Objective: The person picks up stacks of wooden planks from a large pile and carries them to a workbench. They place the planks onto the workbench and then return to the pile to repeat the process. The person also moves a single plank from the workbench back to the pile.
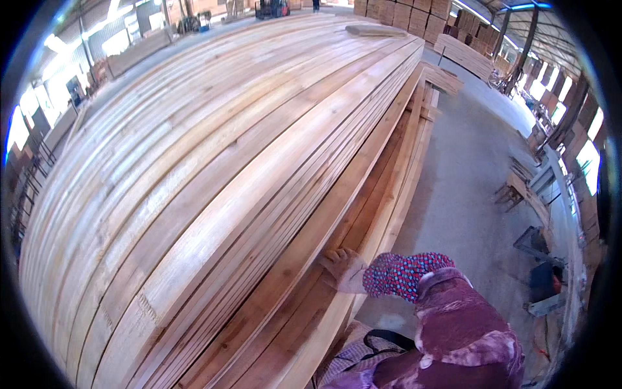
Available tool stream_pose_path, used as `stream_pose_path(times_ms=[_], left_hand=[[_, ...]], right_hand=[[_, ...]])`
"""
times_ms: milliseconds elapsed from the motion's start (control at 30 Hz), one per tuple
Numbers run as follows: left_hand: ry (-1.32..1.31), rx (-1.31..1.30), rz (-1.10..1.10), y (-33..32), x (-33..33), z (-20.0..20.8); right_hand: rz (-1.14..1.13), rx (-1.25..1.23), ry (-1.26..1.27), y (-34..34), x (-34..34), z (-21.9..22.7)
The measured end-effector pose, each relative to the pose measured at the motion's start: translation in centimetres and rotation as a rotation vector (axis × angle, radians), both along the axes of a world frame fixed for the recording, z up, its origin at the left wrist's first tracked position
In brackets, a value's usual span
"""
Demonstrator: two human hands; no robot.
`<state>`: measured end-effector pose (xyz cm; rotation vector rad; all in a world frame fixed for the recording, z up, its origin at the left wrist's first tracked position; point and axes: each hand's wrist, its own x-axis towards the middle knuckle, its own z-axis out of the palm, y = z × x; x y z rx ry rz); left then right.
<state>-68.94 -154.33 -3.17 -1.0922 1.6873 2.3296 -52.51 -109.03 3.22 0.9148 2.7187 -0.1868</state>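
My right hand (343, 267) reaches in from the lower right, its sleeve cuff patterned with small coloured dots. Its fingers curl at the edge of a long wooden plank (295, 272) that lies tilted along the side of a large lumber stack (214, 149). The hand is slightly blurred, and its fingertips are partly hidden against the wood. Below and beside the hand run more long planks (324, 324), lower than the stack's top. My left hand is not in view.
A short piece of wood (376, 30) lies on the stack's far end. Grey concrete floor (460, 168) runs along the right, with a wooden stand (518, 188) and a metal frame (544, 305) beyond. More stacked lumber (408, 16) stands at the back.
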Motion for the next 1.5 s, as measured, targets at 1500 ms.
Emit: stream_pose_path(times_ms=[1500], left_hand=[[0.669,-1.044,-0.385,-6.5,5.4,-4.7]], right_hand=[[0.793,-0.151,0.111,-3.0,-1.3,13.0]])
